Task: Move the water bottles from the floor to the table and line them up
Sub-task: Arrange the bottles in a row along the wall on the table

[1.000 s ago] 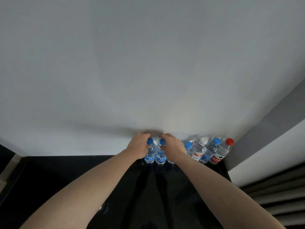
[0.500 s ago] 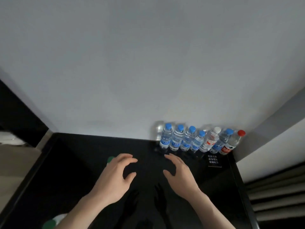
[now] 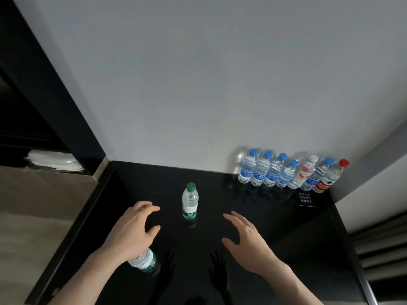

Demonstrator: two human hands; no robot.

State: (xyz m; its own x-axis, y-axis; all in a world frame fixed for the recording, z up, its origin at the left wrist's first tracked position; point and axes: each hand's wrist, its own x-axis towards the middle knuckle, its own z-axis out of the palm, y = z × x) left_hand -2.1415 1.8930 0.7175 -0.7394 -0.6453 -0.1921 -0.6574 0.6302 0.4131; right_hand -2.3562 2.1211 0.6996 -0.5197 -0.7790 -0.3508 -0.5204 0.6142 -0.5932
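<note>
While both hands hover over a glossy black counter, neither holds anything. At about 7 o'clock, the left hand is palm down with its fingers spread and curled. At about 5 o'clock, the right hand mirrors it, fingers apart and empty. Between the hands and a little farther away, toward 12 o'clock, a green-capped bottle stands upright on the counter, clear of both hands. A second bottle with a green label stands near the counter's front, at about 7 o'clock, mostly hidden under the left wrist; whether the wrist touches it cannot be told. At about 2 o'clock, a row of bottles stands along the back of the counter against a pale grey wall, packed side by side: four with blue caps, then one with a white cap, one more with a blue cap, and a red-capped bottle at the right end, in the corner. A small black sign with white lettering, too small to read, lies flat on the counter just in front of the row's right end. At 9 o'clock, beyond the counter's left edge, folded white cloth sits on a dark shelf.
</note>
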